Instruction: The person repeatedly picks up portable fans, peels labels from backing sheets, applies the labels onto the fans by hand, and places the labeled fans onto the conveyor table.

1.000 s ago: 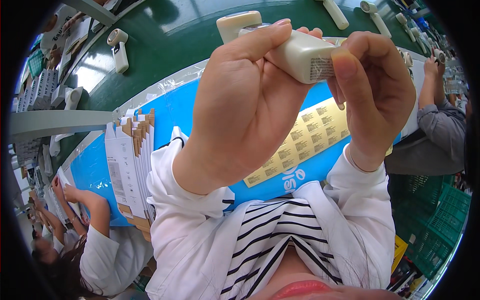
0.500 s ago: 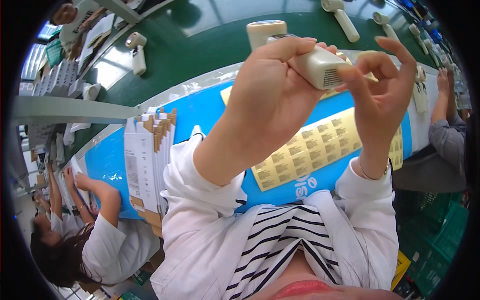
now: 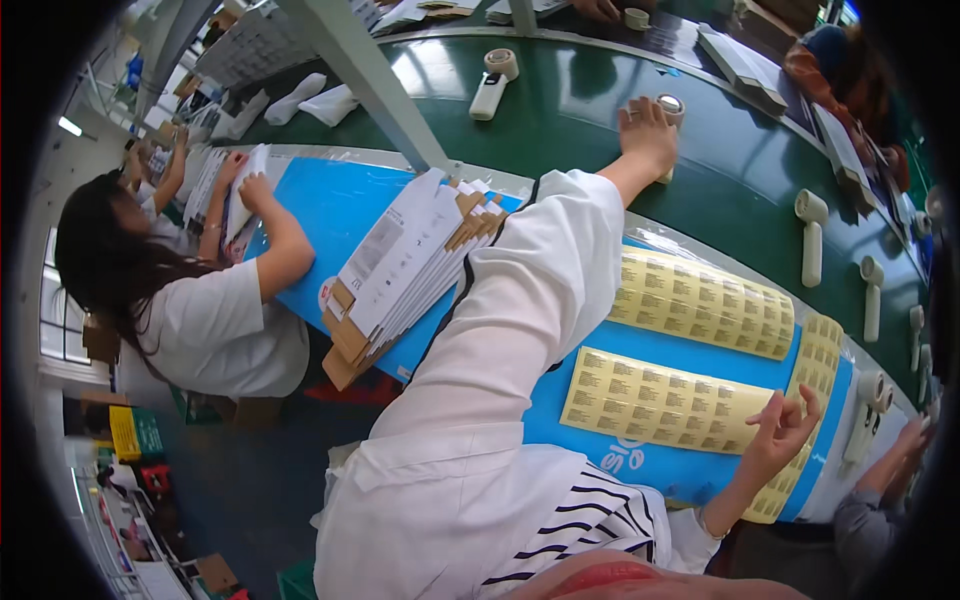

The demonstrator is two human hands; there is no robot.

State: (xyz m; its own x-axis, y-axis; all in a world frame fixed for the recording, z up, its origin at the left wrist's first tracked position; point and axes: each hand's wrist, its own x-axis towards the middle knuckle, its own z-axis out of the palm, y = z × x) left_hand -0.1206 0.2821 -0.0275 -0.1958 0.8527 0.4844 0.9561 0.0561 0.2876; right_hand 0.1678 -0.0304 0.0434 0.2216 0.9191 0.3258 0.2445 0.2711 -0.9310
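Observation:
My left arm stretches far across the work surface. At its end my left hand (image 3: 648,135) is closed around a cream handheld fan (image 3: 671,108) over the green belt. The round head shows past my fingers, while most of the handle is hidden. Closer to me, my right hand (image 3: 783,435) is held up with its fingers apart and slightly bent, nothing visible in them. It is over the end of a yellow label sheet (image 3: 660,400). A second label sheet (image 3: 705,300) lies beyond that one, and another (image 3: 818,365) lies crosswise at the right.
Flat white cartons (image 3: 390,260) are stacked left of my arm, by a grey metal post (image 3: 375,85). More fans (image 3: 490,88) lie along the green belt (image 3: 570,85). A co-worker (image 3: 215,320) sits at the left; another person's arm (image 3: 885,475) shows at the right.
My left hand has carried the fan away from me onto the far belt area. My right hand has come off the fan and dropped back over the label sheets. The view has turned.

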